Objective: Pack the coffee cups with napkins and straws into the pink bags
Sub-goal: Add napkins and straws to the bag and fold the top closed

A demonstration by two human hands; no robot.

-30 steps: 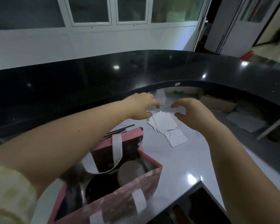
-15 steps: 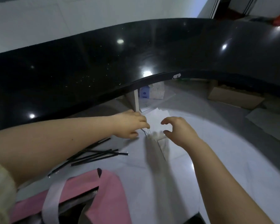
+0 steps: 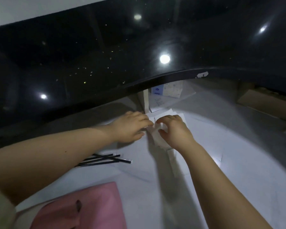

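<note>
**Both hands at the napkins**

White counter (image 3: 238, 162) spreads out below me, with a glossy black raised ledge (image 3: 106, 55) curving along its far side. My left hand (image 3: 130, 126) and right hand (image 3: 175, 129) meet over the pile of white napkins (image 3: 157, 138) near the ledge. My left fingers (image 3: 144, 121) are drawn together, tips touching the top napkin's edge. My right fingers (image 3: 165, 119) curl down onto the same napkin, thumb (image 3: 162, 134) pressing from the near side, so the paper lies between both sets of fingertips. Whether either hand has it truly pinched, I cannot tell through the blur. Black straws (image 3: 106, 160) lie in a loose bundle on the counter, partly under my left forearm. One pink bag (image 3: 82, 210) sits nearest to me at the bottom edge.
</note>
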